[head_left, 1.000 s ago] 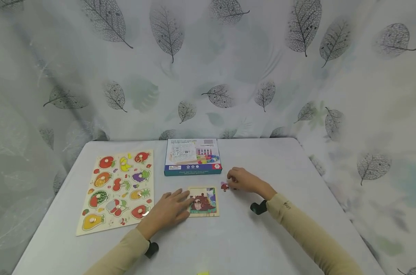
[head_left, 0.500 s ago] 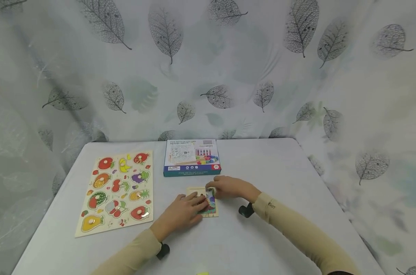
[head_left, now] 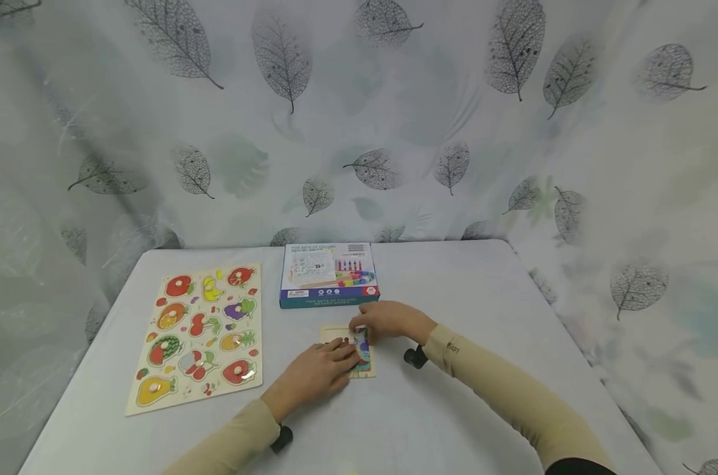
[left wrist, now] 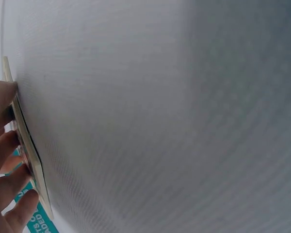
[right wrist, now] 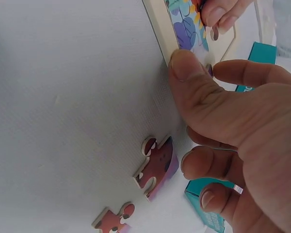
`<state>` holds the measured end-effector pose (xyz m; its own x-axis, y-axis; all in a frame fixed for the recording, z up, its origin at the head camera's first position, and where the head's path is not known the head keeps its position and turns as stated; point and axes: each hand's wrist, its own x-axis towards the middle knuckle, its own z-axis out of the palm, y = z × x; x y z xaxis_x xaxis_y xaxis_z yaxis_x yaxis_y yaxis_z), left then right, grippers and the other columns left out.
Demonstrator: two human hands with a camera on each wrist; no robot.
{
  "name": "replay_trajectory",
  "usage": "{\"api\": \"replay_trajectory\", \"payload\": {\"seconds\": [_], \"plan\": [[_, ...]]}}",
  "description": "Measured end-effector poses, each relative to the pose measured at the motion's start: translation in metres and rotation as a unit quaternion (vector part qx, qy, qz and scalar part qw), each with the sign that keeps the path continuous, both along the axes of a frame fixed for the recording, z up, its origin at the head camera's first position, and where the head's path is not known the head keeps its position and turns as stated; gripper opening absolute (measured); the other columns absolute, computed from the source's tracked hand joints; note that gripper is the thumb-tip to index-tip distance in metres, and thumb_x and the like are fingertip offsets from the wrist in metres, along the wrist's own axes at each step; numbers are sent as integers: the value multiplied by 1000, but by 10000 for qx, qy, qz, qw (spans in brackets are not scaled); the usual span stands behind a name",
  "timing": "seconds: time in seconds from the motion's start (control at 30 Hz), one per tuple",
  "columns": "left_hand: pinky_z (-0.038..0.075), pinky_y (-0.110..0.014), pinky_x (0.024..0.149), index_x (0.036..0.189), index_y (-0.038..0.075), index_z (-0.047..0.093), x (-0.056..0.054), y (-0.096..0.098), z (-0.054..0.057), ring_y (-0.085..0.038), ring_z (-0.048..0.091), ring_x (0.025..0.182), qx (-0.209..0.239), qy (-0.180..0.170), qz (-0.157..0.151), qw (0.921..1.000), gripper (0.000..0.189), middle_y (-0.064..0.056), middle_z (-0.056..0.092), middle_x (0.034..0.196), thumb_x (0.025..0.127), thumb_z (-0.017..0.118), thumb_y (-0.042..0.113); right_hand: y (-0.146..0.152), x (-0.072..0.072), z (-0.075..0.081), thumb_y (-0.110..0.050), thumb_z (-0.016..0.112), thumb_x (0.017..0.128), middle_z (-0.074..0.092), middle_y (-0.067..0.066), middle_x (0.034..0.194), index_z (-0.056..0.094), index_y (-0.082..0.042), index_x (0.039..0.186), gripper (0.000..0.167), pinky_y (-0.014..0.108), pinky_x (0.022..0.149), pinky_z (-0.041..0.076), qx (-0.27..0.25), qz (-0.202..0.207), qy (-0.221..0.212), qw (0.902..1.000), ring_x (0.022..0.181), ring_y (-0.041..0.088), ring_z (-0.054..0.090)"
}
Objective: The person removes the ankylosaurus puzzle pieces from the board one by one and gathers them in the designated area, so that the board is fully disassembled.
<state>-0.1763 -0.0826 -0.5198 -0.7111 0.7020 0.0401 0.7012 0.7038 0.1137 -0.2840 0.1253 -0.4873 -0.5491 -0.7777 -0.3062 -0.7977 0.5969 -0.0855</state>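
A small wooden jigsaw board (head_left: 361,375) with a colourful picture lies at the table's middle. My left hand (head_left: 317,369) rests on its left part, fingers extended over the picture; in the left wrist view the fingertips (left wrist: 26,201) lie along the board's edge. At the upper right corner, my right hand (head_left: 390,320) pinches a small dark purple jigsaw piece (right wrist: 209,69) between thumb and index finger, mostly hidden by them. Beneath that hand, in the right wrist view, lie two loose pieces: a brown-and-purple one (right wrist: 160,165) and a reddish one with eyes (right wrist: 114,222).
Behind the jigsaw stands a flat blue-and-white bead set box (head_left: 329,277). To the left lies a large wooden fruit puzzle (head_left: 183,394) with knobbed pieces. A white cloth (head_left: 430,422) covers the table, and a leaf-print curtain (head_left: 406,218) hangs behind it.
My right hand has moved left from beside the loose pieces to the jigsaw board's corner. My left hand has slid right, further over the picture. The view has shifted slightly.
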Motion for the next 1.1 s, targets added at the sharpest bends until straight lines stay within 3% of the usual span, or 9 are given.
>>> {"api": "replay_trajectory", "payload": {"seconds": [0.3, 0.47, 0.67, 0.9, 1.1], "plan": [[53, -45, 104, 140, 20, 60, 0, -1, -2, -26, 56, 137, 144, 50, 21, 9999, 43, 1, 61, 145, 100, 60, 33, -12, -2, 1, -17, 74, 91, 60, -5, 95, 63, -32, 122, 37, 21, 69, 43, 246, 58, 90, 9996, 80, 10, 49], [54, -45, 103, 141, 20, 60, 1, -1, -3, -27, 57, 136, 106, 186, 25, 9998, 43, 0, 62, 144, 100, 60, 34, -14, -2, -1, -21, 76, 89, 61, -7, 96, 60, -28, 115, 31, 22, 71, 45, 274, 99, 188, 9994, 80, 10, 50], [54, -45, 103, 140, 20, 61, 3, 1, -4, -27, 57, 135, 140, 216, 45, 9997, 42, -1, 62, 144, 100, 61, 33, -10, 1, -3, -22, 77, 88, 59, -8, 92, 56, -21, 105, 26, 21, 70, 43, 32, 55, 196, 9998, 76, 9, 47], [54, -45, 103, 139, 20, 62, 4, 2, -1, -26, 58, 135, 173, 170, 78, 9997, 41, 0, 63, 143, 99, 62, 31, -2, 4, -4, -15, 68, 95, 57, -4, 90, 55, -15, 101, 15, 22, 73, 46, -236, 77, 298, 9992, 76, 9, 47], [54, -46, 102, 138, 19, 63, 4, 1, -1, -27, 58, 135, 327, 162, 61, 9993, 41, -1, 63, 142, 97, 64, 30, 11, 1, 3, -13, 67, 96, 63, -6, 90, 61, -16, 98, 6, 23, 79, 51, -605, -338, -224, 9973, 80, 8, 53]]}}
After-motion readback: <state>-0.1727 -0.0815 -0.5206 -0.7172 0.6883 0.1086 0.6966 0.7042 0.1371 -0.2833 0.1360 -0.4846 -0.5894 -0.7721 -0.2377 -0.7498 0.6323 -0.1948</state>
